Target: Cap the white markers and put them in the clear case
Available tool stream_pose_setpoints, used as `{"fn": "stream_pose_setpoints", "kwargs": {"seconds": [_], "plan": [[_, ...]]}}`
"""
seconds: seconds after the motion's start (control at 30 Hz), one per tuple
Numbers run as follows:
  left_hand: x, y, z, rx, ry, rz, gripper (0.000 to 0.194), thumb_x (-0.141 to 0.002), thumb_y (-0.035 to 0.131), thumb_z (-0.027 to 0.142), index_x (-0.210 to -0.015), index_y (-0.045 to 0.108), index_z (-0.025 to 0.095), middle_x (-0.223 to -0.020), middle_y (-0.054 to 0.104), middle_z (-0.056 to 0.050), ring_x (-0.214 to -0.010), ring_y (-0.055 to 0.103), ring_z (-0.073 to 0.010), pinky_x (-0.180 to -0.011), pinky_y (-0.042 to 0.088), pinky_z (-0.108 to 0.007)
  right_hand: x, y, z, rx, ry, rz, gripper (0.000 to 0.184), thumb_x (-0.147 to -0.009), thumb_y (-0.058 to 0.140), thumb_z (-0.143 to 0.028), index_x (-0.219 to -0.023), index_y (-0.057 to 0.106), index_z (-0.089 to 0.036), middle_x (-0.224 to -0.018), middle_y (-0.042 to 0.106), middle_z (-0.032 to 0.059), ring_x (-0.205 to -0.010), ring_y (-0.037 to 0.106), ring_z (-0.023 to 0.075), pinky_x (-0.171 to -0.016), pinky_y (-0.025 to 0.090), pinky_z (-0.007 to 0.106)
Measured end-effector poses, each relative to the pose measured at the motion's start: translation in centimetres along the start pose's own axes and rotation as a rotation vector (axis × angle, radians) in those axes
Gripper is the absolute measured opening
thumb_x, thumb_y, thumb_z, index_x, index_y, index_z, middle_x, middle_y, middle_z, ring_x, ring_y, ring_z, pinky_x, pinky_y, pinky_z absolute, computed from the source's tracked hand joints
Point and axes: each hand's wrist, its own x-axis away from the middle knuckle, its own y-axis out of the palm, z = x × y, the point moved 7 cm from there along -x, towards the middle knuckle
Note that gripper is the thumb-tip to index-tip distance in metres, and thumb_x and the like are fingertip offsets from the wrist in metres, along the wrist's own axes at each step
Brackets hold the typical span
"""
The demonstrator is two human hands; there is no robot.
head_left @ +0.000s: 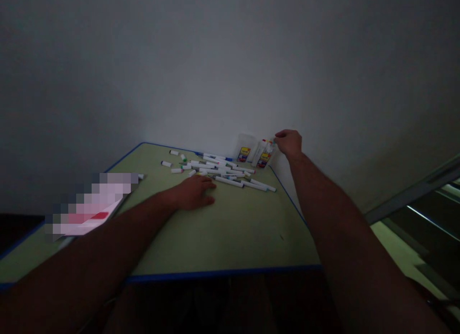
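Observation:
My left hand (196, 192) lies on the table, palm down, with its fingers apart and nothing in them. Just beyond its fingertips is a loose pile of white markers (229, 181), some with coloured ends. At the back right, my right hand (289, 142) is raised with the fingers pinched together over a clear plastic marker case (264, 160). A few markers with red and yellow ends stand upright inside that case. What the right fingers grip, if anything, is too dark and small to tell. Beside it stands a second clear case (244, 153) with a yellow and red label.
The pale green table (230, 243) has a blue edge and stands against a grey wall (215, 75). Several loose marker caps (166, 164) lie at the back left. A partly blurred pink and white flat item (86, 226) lies at the left.

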Motion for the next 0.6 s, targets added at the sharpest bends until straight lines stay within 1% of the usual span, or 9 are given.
{"fn": "stream_pose_setpoints", "kwargs": {"seconds": [0.1,0.17,0.27,0.4,0.5,0.6], "plan": [[-0.1,0.1,-0.1,-0.006,0.010,-0.014,0.056,-0.090,0.053,0.047,-0.134,0.060,0.013,-0.140,0.058,-0.016,-0.128,0.052,-0.0308,-0.109,0.037,-0.042,2.5,-0.3,-1.0,-0.074,0.016,0.033,0.022,-0.071,0.067,-0.015,-0.090,0.078,-0.014,-0.088,0.075,0.0101,-0.082,0.068,0.0208,-0.080,0.051,0.033],[-0.1,0.1,0.0,-0.008,0.014,-0.025,0.057,-0.091,0.051,0.047,-0.134,0.060,0.011,-0.141,0.057,-0.017,-0.129,0.052,-0.0308,-0.109,0.037,-0.042,4.6,0.1,-1.5,-0.119,0.026,0.023,0.019,-0.073,0.066,-0.017,-0.088,0.078,-0.015,-0.086,0.075,0.0086,-0.080,0.068,0.0199,-0.078,0.051,0.031],[0.0,0.0,0.0,0.011,0.002,-0.042,0.058,-0.091,0.050,0.047,-0.134,0.059,0.009,-0.141,0.057,-0.018,-0.128,0.053,-0.0302,-0.109,0.038,-0.041,8.0,1.7,-2.0,-0.167,0.058,-0.037,0.016,-0.075,0.067,-0.022,-0.084,0.078,-0.015,-0.082,0.075,0.0071,-0.078,0.069,0.0196,-0.077,0.052,0.031],[0.3,-0.1,-0.4,0.040,-0.044,-0.046,0.058,-0.090,0.051,0.046,-0.134,0.060,0.010,-0.140,0.059,-0.017,-0.127,0.055,-0.0285,-0.108,0.039,-0.039,11.9,4.3,-2.8,-0.245,0.126,-0.113,0.017,-0.076,0.066,-0.025,-0.084,0.078,-0.015,-0.082,0.075,0.0066,-0.077,0.069,0.0187,-0.076,0.052,0.030],[0.4,0.0,-0.8,0.045,-0.057,-0.036,0.057,-0.090,0.050,0.047,-0.131,0.062,0.010,-0.137,0.062,-0.016,-0.124,0.058,-0.0279,-0.106,0.041,-0.038,13.9,5.6,-3.7,-0.297,0.141,-0.183,0.018,-0.077,0.065,-0.025,-0.085,0.078,-0.015,-0.083,0.076,0.0058,-0.077,0.069,0.0182,-0.076,0.052,0.029],[0.4,0.0,-1.1,0.054,-0.056,-0.024,0.055,-0.090,0.049,0.047,-0.129,0.063,0.011,-0.134,0.064,-0.015,-0.121,0.060,-0.0264,-0.104,0.043,-0.036,15.1,6.0,-4.1,-0.293,0.106,-0.220,0.017,-0.077,0.066,-0.024,-0.086,0.078,-0.016,-0.084,0.076,0.0048,-0.079,0.069,0.0181,-0.079,0.051,0.029]]}}
